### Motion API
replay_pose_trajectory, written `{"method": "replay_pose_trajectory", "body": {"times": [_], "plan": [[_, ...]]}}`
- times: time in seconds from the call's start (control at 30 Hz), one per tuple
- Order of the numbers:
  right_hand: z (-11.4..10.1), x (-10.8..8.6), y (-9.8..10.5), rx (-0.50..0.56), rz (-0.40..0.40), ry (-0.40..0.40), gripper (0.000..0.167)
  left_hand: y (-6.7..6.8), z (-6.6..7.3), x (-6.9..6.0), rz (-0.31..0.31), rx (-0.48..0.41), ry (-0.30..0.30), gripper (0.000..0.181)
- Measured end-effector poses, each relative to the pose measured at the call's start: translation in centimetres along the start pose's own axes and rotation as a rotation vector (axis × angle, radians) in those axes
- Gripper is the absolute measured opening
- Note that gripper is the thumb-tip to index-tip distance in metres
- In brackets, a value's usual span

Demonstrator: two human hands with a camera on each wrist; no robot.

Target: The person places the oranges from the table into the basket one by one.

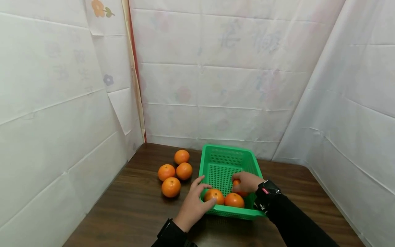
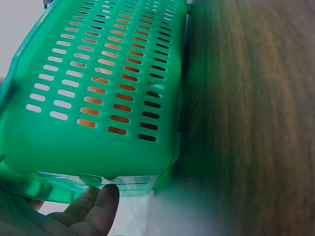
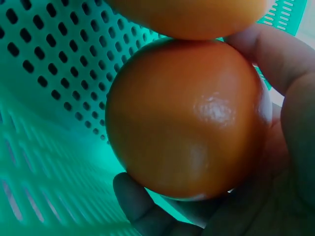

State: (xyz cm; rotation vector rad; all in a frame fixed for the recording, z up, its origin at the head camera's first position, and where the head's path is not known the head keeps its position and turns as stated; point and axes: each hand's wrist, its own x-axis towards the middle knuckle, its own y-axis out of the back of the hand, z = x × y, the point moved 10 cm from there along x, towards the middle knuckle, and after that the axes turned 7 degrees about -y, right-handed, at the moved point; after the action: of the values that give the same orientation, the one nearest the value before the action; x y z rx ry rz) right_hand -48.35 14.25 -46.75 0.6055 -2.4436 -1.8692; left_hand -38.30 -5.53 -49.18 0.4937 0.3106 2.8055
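A green plastic basket (image 1: 228, 148) with perforated walls stands on the table. Inside its near end lie two oranges, a left one (image 1: 214, 196) and a right one (image 1: 234, 200). My right hand (image 1: 247, 181) reaches into the basket and grips another orange (image 3: 187, 118), with thumb and fingers around its sides; it touches a neighbouring orange (image 3: 192, 17) in the right wrist view. At the basket's near left corner is my left hand (image 1: 192, 207), its fingers spread along the left side and the thumb by the front rim. Its fingertips (image 2: 109, 194) touch the basket's outer wall in the left wrist view.
Several oranges stand in a group left of the basket, the nearest orange (image 1: 171, 187) close to my left hand. The dark wooden table (image 1: 129, 209) runs back to a white sheet (image 1: 216, 103). More white sheeting closes in both sides.
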Motion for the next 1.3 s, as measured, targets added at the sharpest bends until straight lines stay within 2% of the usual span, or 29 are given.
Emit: {"method": "replay_pose_trajectory", "body": {"times": [0.2, 0.43, 0.73, 1.1, 1.3], "plan": [[0.3, 0.3, -0.9, 0.012, -0.001, 0.003, 0.013, 0.1, 0.2, -0.2, -0.003, -0.004, -0.006, 0.042], [0.8, 0.6, -1.3, 0.013, 0.003, 0.016, 0.009, 0.3, 0.2, -0.3, 0.003, 0.012, 0.001, 0.041], [0.2, -0.7, -1.7, 0.059, -0.068, -0.049, 0.006, 0.2, 0.1, -0.5, 0.002, 0.013, 0.007, 0.04], [0.6, -0.3, -2.3, 0.039, -0.101, -0.067, 0.009, 0.2, 0.1, -0.5, 0.008, 0.009, 0.003, 0.037], [1.1, 0.1, -2.8, 0.044, -0.095, -0.062, 0.01, 0.1, 0.0, -0.4, 0.008, 0.015, 0.0, 0.041]]}}
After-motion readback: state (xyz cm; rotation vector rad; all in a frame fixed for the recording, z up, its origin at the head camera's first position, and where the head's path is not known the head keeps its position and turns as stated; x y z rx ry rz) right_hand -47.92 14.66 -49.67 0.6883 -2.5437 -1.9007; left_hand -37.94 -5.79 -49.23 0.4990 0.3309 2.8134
